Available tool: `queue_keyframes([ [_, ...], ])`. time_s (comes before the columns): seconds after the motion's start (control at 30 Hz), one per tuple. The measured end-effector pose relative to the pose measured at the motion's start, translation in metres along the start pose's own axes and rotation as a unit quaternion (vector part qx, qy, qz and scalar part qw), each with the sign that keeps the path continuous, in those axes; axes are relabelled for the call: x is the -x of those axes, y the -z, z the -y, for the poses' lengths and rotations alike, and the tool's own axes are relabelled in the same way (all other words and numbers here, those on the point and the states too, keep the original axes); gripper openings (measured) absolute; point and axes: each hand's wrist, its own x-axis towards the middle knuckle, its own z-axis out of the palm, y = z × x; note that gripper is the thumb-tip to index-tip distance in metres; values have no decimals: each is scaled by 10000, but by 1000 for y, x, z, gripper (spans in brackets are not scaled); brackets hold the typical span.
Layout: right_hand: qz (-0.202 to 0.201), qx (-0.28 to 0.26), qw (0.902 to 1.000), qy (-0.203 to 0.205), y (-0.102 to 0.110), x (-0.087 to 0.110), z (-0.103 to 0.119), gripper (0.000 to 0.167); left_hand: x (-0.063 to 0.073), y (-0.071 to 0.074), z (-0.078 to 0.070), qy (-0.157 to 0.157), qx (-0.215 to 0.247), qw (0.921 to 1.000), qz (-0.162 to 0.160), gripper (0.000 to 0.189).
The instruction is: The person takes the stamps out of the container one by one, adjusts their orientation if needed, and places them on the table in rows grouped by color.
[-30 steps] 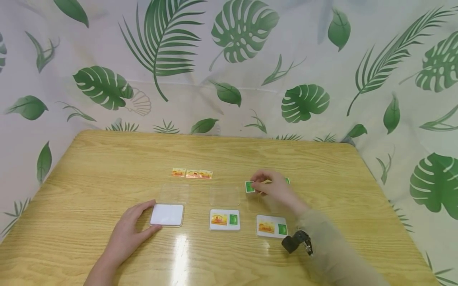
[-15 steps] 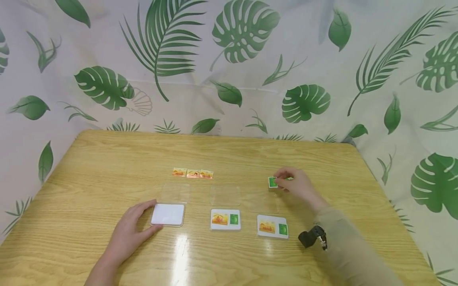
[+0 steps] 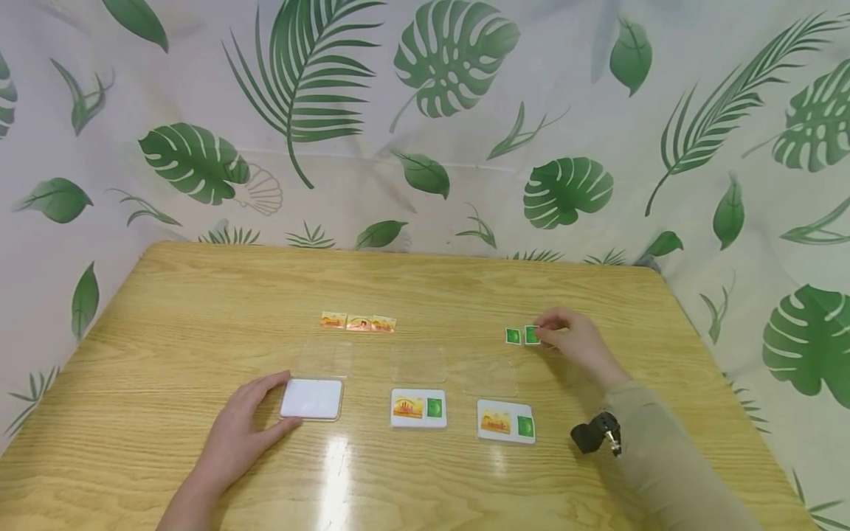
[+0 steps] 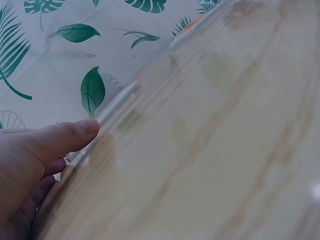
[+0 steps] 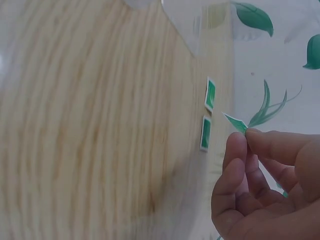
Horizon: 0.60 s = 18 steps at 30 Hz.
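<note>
Thumb and index finger of my left hand (image 3: 235, 435) hold the left end of a clear case with a blank white card (image 3: 311, 399), on the table. In the left wrist view the thumb (image 4: 75, 137) lies at the case's edge. My right hand (image 3: 578, 343) pinches a small green stamp (image 5: 237, 122) with a white border between thumb and index finger, at the back right. Two more green stamps lie beneath it in the right wrist view, one nearer the hand (image 5: 205, 133) and one farther (image 5: 210, 94). In the head view one (image 3: 513, 336) shows left of the held stamp.
Two white cards, one in the middle (image 3: 417, 421) and one at right (image 3: 505, 436), each bear an orange and a green stamp. Clear flat lids (image 3: 418, 364) lie behind the cards. Several orange stamps (image 3: 358, 323) lie in a row farther back. A leaf-printed cloth hangs behind the table.
My right hand has moved right with the green stamp, uncovering one green stamp on the table. The left hand stays at the case.
</note>
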Motion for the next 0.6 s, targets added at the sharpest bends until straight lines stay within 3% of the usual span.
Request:
queue_keyframes([
  [0.3, -69, -124, 9993, -338, 9, -5, -18, 24, 0, 0, -1, -28, 7, 10000, -7, 64],
  [0.6, -198, 111, 9991, -366, 12, -7, -30, 22, 1, 0, -1, -34, 140, 9999, -11, 65],
])
